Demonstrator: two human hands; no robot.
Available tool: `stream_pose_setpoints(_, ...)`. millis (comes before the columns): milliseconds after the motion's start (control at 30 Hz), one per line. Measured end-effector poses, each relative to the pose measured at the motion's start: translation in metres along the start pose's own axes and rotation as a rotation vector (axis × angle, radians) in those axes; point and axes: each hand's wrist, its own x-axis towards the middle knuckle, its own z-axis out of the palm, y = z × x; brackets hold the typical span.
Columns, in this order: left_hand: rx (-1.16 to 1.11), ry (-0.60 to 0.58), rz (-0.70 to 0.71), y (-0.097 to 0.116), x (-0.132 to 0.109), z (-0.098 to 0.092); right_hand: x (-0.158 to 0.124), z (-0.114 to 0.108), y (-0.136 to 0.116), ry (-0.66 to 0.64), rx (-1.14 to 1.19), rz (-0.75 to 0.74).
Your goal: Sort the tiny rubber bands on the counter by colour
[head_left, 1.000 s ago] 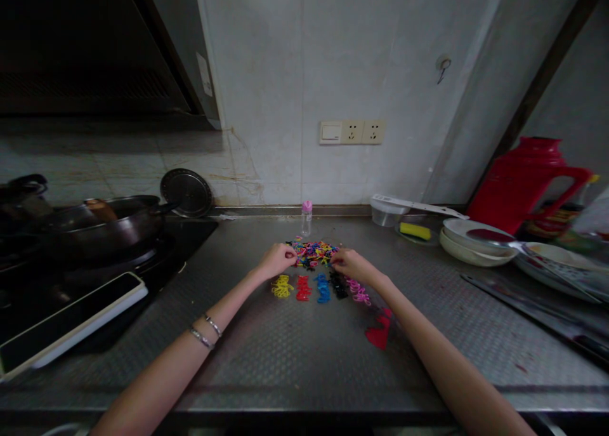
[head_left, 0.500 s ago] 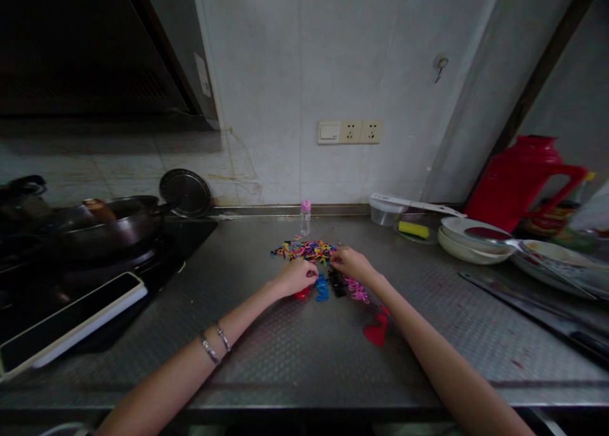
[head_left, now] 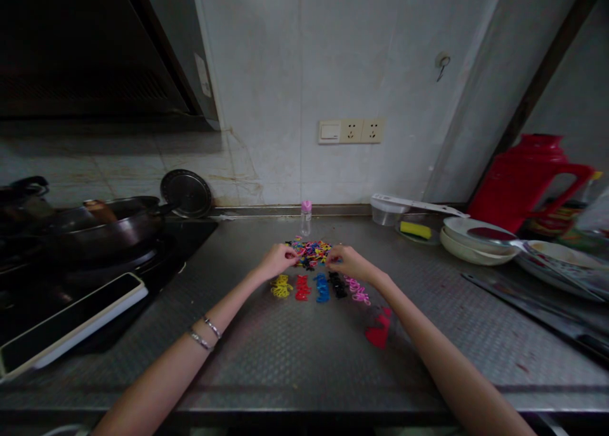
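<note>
Left fingers (head_left: 290, 256): pinched narrow; grip contents impossible to tell.
Right fingers (head_left: 333, 259): curled narrow; contents unclear.
Mixed pile of small, multicoloured, rubbery-looking loops (head_left: 314, 251): between both sets of fingers; likely light, soft, stretchy, easily snagged.
Loops: best pinched singly by one side.

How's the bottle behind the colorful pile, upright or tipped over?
Upright: the bottle stands on the counter beyond the pile, its pink cap on top.
</note>
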Motion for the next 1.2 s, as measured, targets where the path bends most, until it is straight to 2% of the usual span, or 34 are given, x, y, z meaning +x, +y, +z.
stream_pose_setpoints(100, 0.034, -0.018, 0.0, -0.004, -0.001, 0.002, -0.001, 0.001, -0.008, -0.091, 0.027, -0.028)
stream_pose_setpoints(167, 0.06, -0.038, 0.012, -0.002, -0.003, 0.004, -0.002, 0.001, -0.011, -0.106, 0.028, -0.037)
stream_pose_setpoints(400, 0.18, -0.147, 0.036, 0.016, -0.003, 0.012, -0.002, -0.003, -0.004, -0.038, -0.021, -0.006)
stream_pose_setpoints(700, 0.254, -0.145, 0.087, 0.027, 0.006, 0.017, -0.003, -0.002, 0.006, -0.02, -0.051, 0.045)
stream_pose_setpoints(867, 0.21, -0.14, 0.08, 0.024, 0.009, 0.016, -0.004, -0.002, 0.007, 0.003, -0.063, 0.076)
stream_pose_setpoints(1033, 0.085, -0.076, 0.101, 0.02, 0.014, 0.014, -0.004, -0.002, 0.009, 0.026, -0.076, 0.073)
stream_pose_setpoints(1200, -0.051, -0.031, 0.109, 0.025, 0.018, 0.007, -0.003, 0.0, 0.008, 0.065, -0.089, 0.071)
